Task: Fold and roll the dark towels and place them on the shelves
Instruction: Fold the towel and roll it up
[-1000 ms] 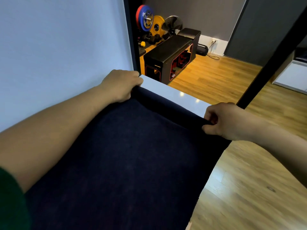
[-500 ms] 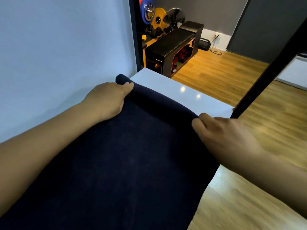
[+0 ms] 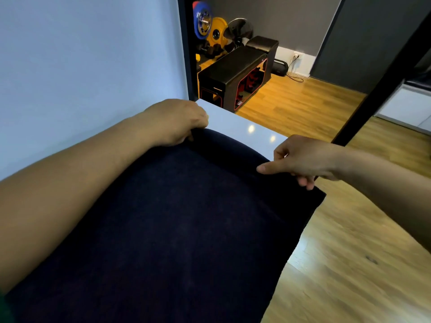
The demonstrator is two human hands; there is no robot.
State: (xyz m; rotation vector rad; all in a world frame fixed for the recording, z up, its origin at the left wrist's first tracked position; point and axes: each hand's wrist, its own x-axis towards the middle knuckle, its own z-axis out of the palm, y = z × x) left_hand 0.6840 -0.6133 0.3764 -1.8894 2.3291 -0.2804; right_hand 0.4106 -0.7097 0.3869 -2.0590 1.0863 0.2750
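A dark navy towel [image 3: 186, 229] lies spread over a white glossy table [image 3: 245, 130], its far edge bulging up into a curved fold. My left hand [image 3: 177, 122] grips the towel's far left corner with curled fingers, close to the wall. At the far right edge my right hand [image 3: 300, 159] pinches the towel, the index finger stretched along the fold and the other fingers curled under the cloth. The towel's right side hangs over the table's edge. No shelves are in sight.
A pale blue wall [image 3: 81, 66] runs along the left. A black slanted post [image 3: 382, 73] crosses the right side. Beyond the table stand a black bench [image 3: 233, 73], weight plates [image 3: 210, 26] and a fan on the wooden floor [image 3: 349, 252].
Both hands have shifted their hold on the towel's far edge. The edge has drawn back toward me and now bulges upward, baring more of the white table.
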